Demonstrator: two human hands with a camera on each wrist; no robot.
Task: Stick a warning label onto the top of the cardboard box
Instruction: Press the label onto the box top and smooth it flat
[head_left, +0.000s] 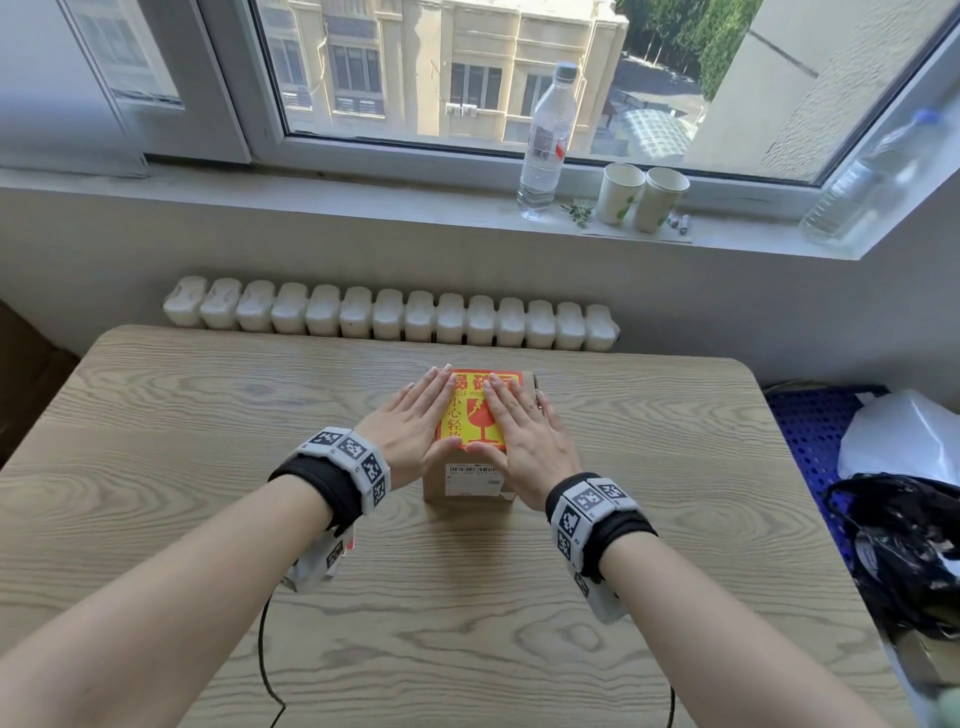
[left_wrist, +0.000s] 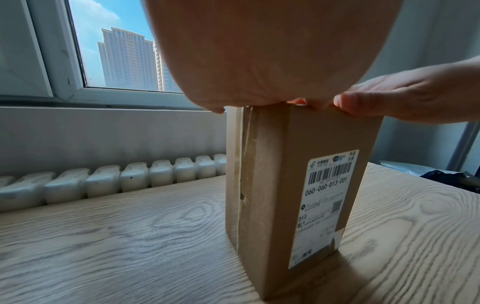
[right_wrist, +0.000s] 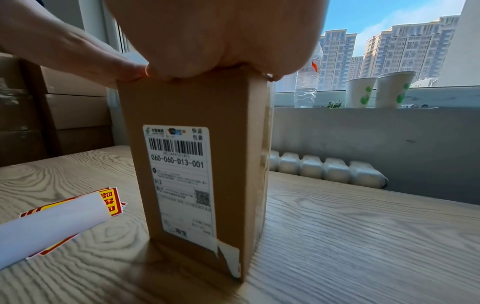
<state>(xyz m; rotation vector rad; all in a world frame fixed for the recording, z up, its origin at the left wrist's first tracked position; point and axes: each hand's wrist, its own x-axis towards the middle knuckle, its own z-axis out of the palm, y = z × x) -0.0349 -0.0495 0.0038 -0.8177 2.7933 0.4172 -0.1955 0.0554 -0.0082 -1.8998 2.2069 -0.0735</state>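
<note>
Cardboard box (head_left: 470, 486) stands upright near the middle of the wooden tabletop (head_left: 208, 415), shipping label (right_wrist: 182, 181) on the near side face. Warning label (head_left: 475, 415), orange-red and yellow, lies on the box top; left hand (head_left: 415, 423) and right hand (head_left: 524, 434) both rest flat on it, fingers (head_left: 439, 387) straight and held together, thumbs nearly touching at the label's near edge. Loose label sheets and a curled white backing (right_wrist: 52, 224) lie on the tabletop left of the box.
</note>
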